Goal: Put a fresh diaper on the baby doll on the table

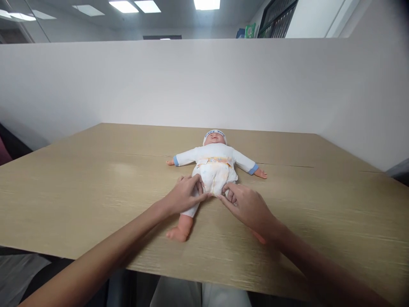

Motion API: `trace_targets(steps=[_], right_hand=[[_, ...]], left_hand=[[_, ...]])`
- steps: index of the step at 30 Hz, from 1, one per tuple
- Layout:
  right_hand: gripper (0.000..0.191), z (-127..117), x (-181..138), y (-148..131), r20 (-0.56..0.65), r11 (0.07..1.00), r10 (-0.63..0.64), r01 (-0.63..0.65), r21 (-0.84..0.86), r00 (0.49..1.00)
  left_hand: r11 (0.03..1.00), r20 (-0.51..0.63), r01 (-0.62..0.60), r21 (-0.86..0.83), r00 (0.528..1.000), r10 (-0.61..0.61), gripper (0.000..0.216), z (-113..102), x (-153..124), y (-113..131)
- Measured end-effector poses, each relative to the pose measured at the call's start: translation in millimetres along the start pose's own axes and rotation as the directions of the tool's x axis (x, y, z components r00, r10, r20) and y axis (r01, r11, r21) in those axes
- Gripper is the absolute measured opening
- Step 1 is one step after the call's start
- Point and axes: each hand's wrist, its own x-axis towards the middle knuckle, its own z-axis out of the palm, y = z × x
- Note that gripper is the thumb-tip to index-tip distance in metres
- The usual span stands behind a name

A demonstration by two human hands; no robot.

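The diaper [216, 178] on the doll [215, 150] lies between the left grip [187, 194] and the right grip [247, 204], each pinching one side of its lower edge.

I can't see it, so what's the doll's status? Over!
Left hand, right hand: at diaper edges. Doll: on its back, arms spread. Right hand hides most of one leg.

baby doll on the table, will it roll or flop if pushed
The baby doll probably won't roll, lying face up with both arms spread wide. Its smooth, moulded-looking foot suggests firm limb ends, while the creased diaper would likely flex.
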Motion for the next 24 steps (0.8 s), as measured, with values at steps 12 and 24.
trace_targets(steps=[12,24], right_hand=[[0.013,19,-10,-5,-0.088,0.997,-0.067,0.069,0.024,0.994],[0.019,18,-15,-1,-0.110,0.988,-0.078,0.092,0.125,0.991]], left_hand=[[0.998,-0.051,0.037,-0.055,0.998,-0.040,0.041,10,10,1],[0.985,-0.119,-0.045,-0.165,0.993,0.025,0.019,13,3,1]])
